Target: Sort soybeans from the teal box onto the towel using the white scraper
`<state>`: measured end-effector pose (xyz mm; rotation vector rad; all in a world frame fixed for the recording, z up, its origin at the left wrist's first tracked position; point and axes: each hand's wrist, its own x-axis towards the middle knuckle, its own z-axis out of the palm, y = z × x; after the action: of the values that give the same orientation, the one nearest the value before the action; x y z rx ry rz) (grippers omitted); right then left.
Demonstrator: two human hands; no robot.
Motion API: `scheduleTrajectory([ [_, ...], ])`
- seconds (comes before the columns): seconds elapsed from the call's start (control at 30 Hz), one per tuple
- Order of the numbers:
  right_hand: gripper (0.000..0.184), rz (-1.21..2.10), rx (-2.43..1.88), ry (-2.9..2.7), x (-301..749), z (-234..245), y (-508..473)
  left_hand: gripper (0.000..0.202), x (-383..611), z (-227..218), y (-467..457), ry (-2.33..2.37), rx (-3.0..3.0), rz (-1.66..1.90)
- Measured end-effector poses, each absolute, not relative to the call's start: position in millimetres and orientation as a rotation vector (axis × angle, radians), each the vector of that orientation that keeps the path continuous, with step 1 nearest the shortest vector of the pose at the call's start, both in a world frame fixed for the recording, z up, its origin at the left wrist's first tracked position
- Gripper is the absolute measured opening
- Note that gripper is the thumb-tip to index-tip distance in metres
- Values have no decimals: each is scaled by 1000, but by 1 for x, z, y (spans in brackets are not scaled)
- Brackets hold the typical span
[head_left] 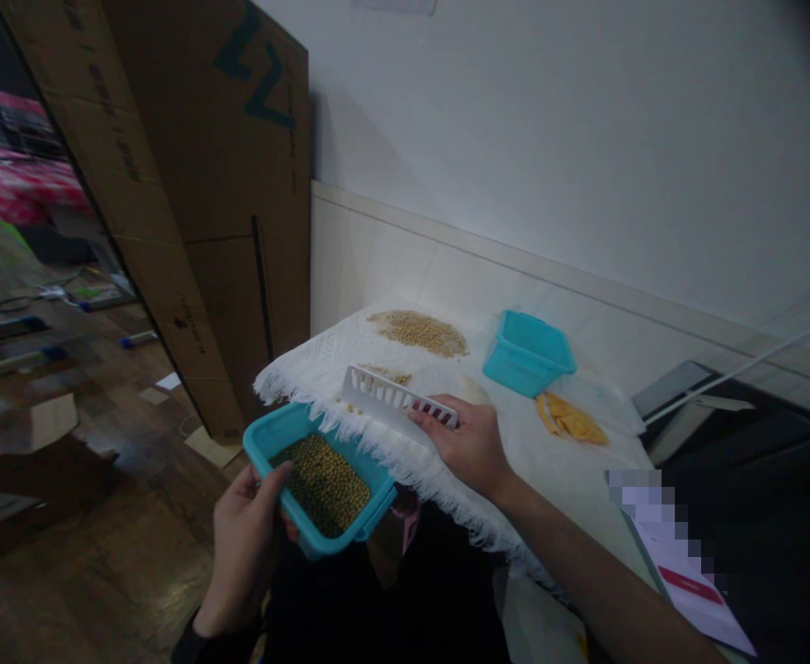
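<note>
My left hand (249, 516) grips the near left side of a turquoise plastic box (377, 512), thumb over the rim. Inside lie many small round yellow-green beans (326, 480). The box is tilted just below the fringed edge of a white cloth (322, 350). Above the cloth my right hand (467, 443) is closed on a white slotted plastic piece (377, 397), held with its long side toward the box. A few pale beans lie on the cloth behind this piece, and a larger spread of soybeans (419, 332) lies farther back.
A second turquoise box (530, 355) stands at the back right of the cloth, beside a crumpled orange-yellow cloth (571, 420). A tall cardboard box (239, 184) rises on the left. The white wall (550, 138) bounds the back. A pale sheet (688, 572) lies at the right.
</note>
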<state>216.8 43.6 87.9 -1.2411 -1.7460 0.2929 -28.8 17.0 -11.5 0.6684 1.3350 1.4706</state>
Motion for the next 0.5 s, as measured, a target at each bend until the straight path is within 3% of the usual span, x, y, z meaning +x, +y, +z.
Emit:
scheduleTrajectory([
  [0.5, 24, 92, -1351, -1701, 241, 83, 62, 39, -30, -11, 17, 1319, 644, 1477],
])
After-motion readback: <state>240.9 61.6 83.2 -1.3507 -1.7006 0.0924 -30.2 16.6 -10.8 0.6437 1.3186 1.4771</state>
